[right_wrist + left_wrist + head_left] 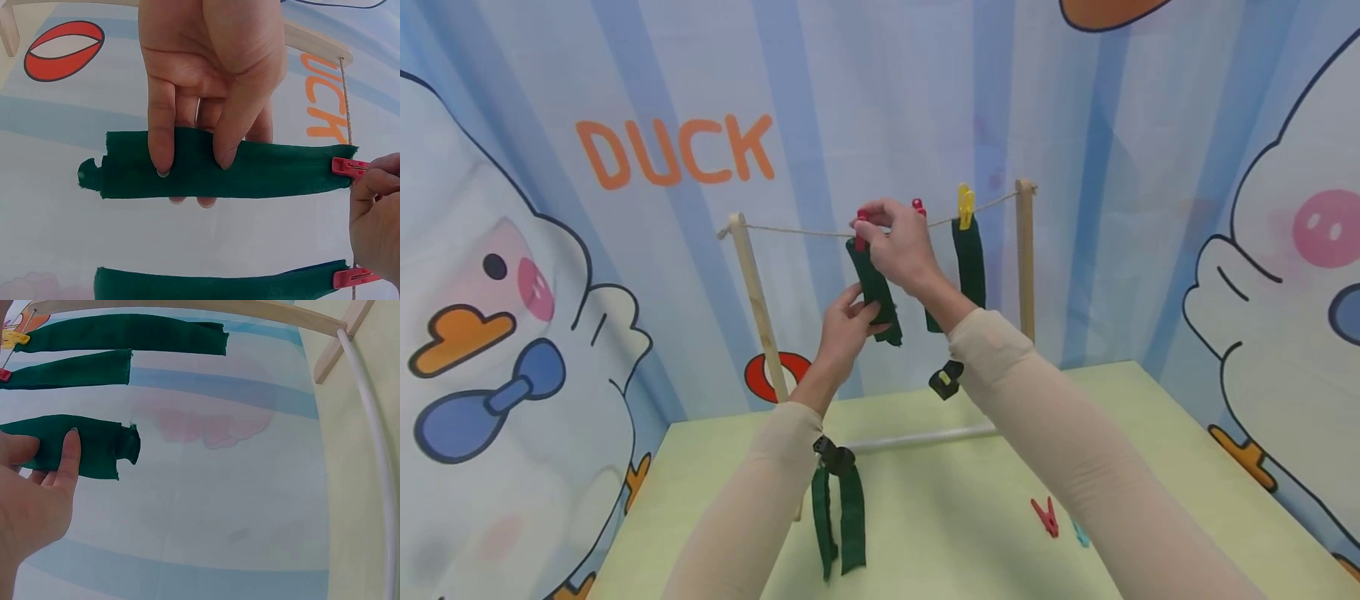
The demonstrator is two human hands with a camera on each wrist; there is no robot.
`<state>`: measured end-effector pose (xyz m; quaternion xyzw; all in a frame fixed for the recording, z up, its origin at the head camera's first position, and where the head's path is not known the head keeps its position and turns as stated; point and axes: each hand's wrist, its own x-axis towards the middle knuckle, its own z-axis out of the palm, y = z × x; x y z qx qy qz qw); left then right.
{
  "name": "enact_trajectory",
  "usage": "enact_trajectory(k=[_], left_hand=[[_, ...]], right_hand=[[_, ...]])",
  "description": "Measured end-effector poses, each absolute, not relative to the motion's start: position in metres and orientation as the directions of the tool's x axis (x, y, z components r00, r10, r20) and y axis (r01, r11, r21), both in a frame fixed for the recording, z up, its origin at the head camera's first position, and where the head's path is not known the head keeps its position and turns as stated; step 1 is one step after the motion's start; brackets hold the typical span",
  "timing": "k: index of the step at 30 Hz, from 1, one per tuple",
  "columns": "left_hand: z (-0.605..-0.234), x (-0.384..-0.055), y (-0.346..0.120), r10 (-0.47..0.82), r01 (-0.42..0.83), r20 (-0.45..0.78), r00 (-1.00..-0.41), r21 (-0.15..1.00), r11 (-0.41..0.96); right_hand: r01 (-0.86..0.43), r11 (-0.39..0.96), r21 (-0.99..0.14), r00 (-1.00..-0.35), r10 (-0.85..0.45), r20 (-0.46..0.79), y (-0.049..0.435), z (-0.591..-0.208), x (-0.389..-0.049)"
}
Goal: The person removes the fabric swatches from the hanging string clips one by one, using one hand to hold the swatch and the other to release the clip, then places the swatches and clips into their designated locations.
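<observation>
A dark green cloth strip (871,279) hangs at the rope (797,232) between two wooden posts. My left hand (841,332) holds its lower part, thumb and fingers on both faces, as the right wrist view also shows. At the strip's top, my right hand (901,248) pinches a red clothespin (342,166), whose jaws sit over the cloth's upper end by the rope. To the right, a second green strip (75,370) hangs from another red clothespin (918,205), and a third strip (969,262) from a yellow clothespin (966,206).
Two green strips, one nearer (853,521) and one beside it (822,521), show below my left wrist. A red clothespin (1046,517) and a light blue clothespin (1080,534) lie on the pale table (940,533). A white bar (917,438) spans the rack's base before the duck-print curtain.
</observation>
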<state>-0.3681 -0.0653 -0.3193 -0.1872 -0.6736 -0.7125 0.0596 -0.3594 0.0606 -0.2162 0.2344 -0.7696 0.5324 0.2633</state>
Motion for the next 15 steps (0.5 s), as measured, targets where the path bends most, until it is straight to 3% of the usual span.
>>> enact_trajectory(k=[15], left_hand=[[-0.3195, -0.3628, -0.0684, 0.189, 0.362, 0.374, -0.908, 0.927, -0.096]], right_hand=[[-0.657, 0.24, -0.715, -0.742, -0.042, 0.669, 0.0664, -0.2073, -0.357]])
